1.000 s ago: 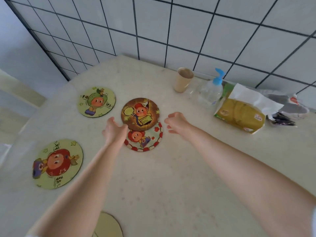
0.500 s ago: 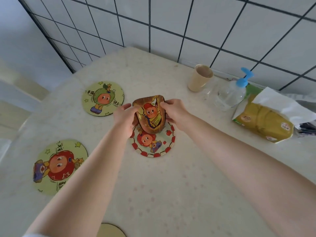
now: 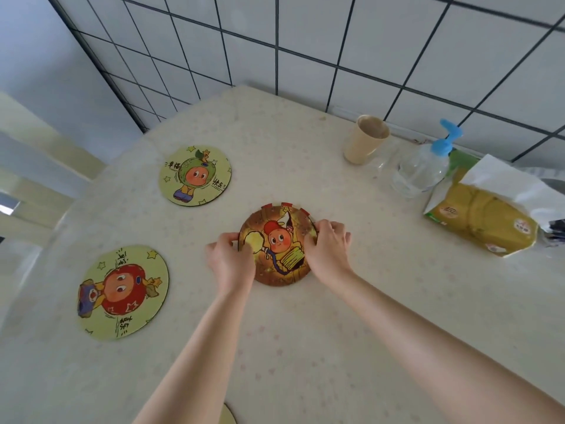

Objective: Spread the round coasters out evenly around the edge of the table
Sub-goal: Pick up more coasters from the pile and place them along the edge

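Both hands pinch the brown coaster: left hand, right hand. It seems to cover a red-edged coaster.

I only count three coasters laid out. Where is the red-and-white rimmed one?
Mid-table in the head view, the red-and-white rimmed coaster lies almost hidden under the brown coaster held between both hands, only its far rim showing.

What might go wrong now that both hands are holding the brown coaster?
1. The brown coaster, gripped by the left hand and right hand, nearly hides the red-edged coaster beneath; both may get dragged along together.
2. Moving it toward the far side, an arm could bump the beige cup or pump bottle.
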`<state>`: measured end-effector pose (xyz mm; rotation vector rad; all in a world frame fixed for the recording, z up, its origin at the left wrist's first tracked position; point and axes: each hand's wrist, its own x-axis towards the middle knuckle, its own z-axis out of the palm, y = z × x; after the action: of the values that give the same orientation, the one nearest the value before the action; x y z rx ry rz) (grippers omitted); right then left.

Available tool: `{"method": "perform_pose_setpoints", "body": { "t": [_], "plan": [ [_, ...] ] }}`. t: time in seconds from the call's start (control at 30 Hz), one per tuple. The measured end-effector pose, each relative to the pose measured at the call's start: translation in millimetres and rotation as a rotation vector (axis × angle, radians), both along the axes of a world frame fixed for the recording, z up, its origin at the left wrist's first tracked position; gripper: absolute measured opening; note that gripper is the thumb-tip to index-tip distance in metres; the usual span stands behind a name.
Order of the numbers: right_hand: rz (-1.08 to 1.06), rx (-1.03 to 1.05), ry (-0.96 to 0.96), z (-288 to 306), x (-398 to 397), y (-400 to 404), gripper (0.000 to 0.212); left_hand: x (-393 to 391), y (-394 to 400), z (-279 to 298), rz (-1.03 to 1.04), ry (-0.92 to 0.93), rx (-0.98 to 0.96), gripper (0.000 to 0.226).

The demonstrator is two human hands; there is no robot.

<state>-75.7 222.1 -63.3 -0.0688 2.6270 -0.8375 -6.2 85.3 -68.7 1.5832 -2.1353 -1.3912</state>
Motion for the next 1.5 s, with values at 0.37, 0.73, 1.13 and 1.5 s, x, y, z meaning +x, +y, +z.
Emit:
{"method": "perform_pose_setpoints", "body": {
  "t": [0.37, 0.73, 1.13, 1.5],
  "plan": [
    [-0.139, -0.220, -0.143, 16.4, -15.5, -3.7, 0.033, -4.6, 9.5, 17.9, 0.165, 0.152, 0.274, 0.026],
    [-0.185, -0.488, 0.035, 53.1, 33.2, 49.2, 0.006, 38.9, 50.3, 65.2, 0.188, 0.334, 0.325, 0.023],
    [-0.209, -0.547, 0.057, 82.4, 173.4, 274.2, 0.008, 169.3, 249.6, 92.6, 0.013, 0.355, 0.383, 0.018],
    [-0.397, -0.403, -0.015, 55.3, 302.2, 553.2, 0.008, 291.9, 524.0, 59.3, -0.110, 0.145, 0.540, 0.010]
  ]
}}
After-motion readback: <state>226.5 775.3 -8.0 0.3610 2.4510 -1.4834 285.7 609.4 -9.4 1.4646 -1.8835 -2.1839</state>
